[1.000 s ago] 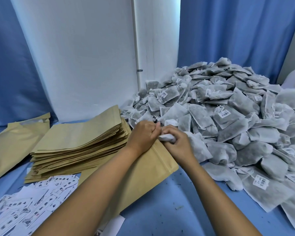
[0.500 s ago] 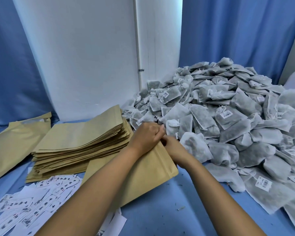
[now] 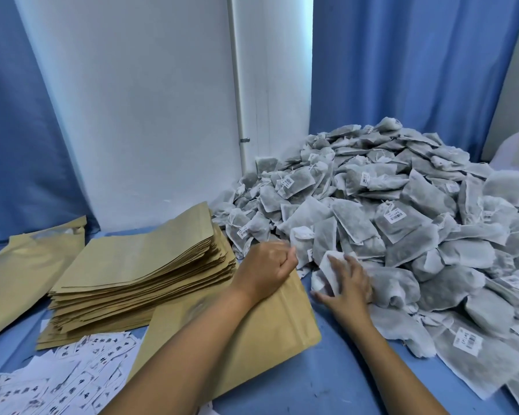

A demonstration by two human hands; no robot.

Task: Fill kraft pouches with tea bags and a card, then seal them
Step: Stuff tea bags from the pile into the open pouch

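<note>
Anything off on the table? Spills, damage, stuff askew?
Nothing damaged. The cards lie scattered loosely at front left, some under the pouch stack, and the tea bags are a loose heap spilling toward the front edge. Small dark specks dot the blue table.

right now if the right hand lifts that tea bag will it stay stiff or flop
Probably flop: the tea bag under the right hand already looks crumpled, like thin mesh. Likely light, since its fill looks loose. It may snag neighbours in the tea bag pile, given the strings and tags.
</note>
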